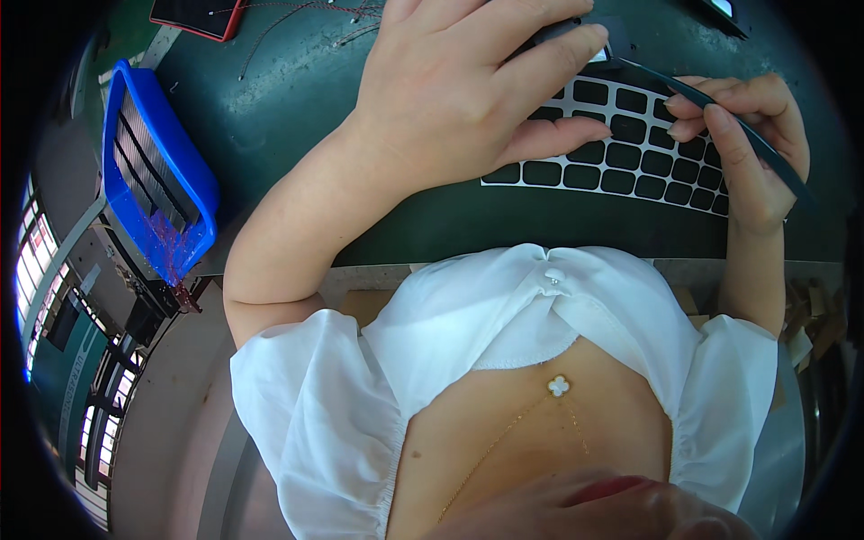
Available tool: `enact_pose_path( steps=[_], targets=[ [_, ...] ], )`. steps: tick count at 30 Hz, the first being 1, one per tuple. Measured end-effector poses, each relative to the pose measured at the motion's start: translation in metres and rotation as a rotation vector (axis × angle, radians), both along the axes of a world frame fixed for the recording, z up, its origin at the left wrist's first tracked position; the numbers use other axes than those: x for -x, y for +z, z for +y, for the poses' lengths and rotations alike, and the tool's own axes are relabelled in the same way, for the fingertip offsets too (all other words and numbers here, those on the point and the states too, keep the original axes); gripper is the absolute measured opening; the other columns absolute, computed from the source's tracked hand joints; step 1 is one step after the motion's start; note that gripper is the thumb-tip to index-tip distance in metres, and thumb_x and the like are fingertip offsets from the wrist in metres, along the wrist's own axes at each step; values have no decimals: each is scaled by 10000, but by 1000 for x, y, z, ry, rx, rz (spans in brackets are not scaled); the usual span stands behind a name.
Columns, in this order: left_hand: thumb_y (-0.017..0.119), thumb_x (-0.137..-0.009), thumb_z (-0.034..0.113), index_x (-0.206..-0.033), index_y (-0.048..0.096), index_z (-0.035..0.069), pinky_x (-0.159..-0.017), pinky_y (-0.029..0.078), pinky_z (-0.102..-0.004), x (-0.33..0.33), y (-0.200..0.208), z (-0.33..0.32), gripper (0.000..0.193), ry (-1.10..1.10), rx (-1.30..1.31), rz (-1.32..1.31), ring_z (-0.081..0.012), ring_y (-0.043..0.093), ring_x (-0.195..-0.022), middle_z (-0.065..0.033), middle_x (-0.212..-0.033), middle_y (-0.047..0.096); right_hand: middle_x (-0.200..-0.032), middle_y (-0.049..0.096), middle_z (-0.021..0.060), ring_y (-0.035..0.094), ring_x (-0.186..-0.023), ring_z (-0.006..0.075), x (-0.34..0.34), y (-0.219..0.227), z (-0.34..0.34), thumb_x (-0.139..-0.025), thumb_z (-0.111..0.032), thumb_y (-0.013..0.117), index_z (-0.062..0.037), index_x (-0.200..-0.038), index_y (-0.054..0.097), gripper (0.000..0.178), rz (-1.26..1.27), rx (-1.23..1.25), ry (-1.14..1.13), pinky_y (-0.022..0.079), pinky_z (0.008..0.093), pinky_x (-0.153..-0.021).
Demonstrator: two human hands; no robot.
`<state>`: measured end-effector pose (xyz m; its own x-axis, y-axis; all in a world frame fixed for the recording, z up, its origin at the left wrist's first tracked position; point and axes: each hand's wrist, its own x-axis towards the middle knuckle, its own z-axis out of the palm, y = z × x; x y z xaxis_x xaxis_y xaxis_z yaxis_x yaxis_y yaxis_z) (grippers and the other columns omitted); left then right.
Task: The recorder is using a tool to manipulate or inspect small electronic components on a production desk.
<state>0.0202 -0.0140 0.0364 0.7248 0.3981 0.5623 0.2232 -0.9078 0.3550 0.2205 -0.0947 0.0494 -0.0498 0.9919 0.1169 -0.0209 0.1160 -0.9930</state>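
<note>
A white sheet of black rounded square pads (630, 148) lies on the dark green table (297, 99) in front of me. My left hand (459, 81) rests over the sheet's left part, its fingertips pressing a small dark part (576, 36) with a white piece at its end. My right hand (751, 148) grips thin dark tweezers (720, 112) in a pinch; their tip points toward the small part near my left fingertips. Much of the small part is hidden under my left fingers.
A blue plastic bin (157, 171) holding flat grey strips sits at the table's left edge. A dark device with a red rim (193, 18) and thin wires (297, 18) lie at the far left. Brown cardboard (810, 315) shows at lower right.
</note>
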Motion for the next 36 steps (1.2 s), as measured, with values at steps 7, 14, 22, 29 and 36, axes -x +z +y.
enact_pose_path(
  steps=[7,14,22,29,36],
  targets=[
    [573,-660,304,-868,574,78,-911,211,-500,-1,-1,0,307,-68,-5,-41,-246,448,-959,-85,-971,506,-783,562,183,544,-554,180,-3,0,1,-762,6,442,-11,-819,438,60,-20,-9,15,469,239,-570],
    [569,-660,314,-869,572,80,-905,223,-495,-2,1,1,314,-57,-84,-55,-247,447,-957,-96,-986,494,-777,559,174,538,-560,183,-9,-2,1,-769,2,430,-10,-825,443,59,-22,-31,15,467,243,-588],
    [606,-624,278,-874,567,83,-879,258,-480,4,8,1,320,33,134,124,-251,440,-960,-96,-978,484,-784,550,179,539,-600,191,-12,-1,2,-776,4,405,-12,-827,443,65,18,-33,3,460,266,-622],
    [633,-591,235,-865,562,91,-864,278,-470,7,6,-3,318,99,351,100,-243,445,-940,-89,-935,487,-736,577,177,576,-577,206,-15,-1,10,-757,10,467,2,-822,468,66,-113,-131,45,483,252,-577],
    [623,-579,188,-758,558,91,-864,291,-450,7,-2,-1,214,19,232,73,-194,448,-854,-52,-868,482,-728,569,180,556,-552,197,-12,-1,12,-756,13,459,-1,-810,464,56,-177,-185,26,477,248,-549]
  ],
)
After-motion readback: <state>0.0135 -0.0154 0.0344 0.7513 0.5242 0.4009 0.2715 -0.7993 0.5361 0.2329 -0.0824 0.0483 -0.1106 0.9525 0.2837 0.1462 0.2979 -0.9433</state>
